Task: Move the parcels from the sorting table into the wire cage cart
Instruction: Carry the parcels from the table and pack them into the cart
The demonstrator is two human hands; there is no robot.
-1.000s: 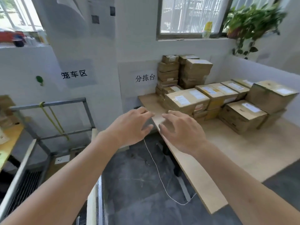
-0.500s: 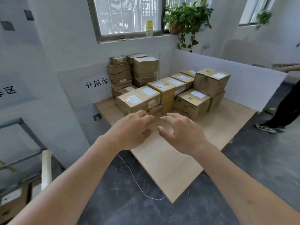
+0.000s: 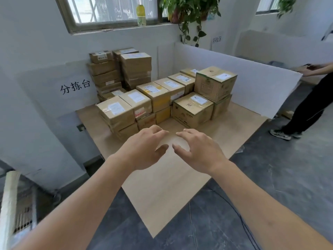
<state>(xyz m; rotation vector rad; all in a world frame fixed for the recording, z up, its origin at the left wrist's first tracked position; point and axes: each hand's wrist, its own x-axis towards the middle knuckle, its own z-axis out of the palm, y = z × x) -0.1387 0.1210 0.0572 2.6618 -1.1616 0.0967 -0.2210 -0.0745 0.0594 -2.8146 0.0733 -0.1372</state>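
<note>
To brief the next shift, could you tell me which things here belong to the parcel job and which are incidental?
Job: parcels, sorting table, left hand, right hand.
Incidental: potted plant, yellow bottle, floor cable.

Wall sign [image 3: 75, 86] reads "分拣台"; parcel labels illegible.

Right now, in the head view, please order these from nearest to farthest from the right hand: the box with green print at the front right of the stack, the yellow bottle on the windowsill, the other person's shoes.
From the right hand:
1. Box with green print, just beyond the hand on the table.
2. Shoes, on the floor to the right.
3. Yellow bottle, far back on the windowsill.
</note>
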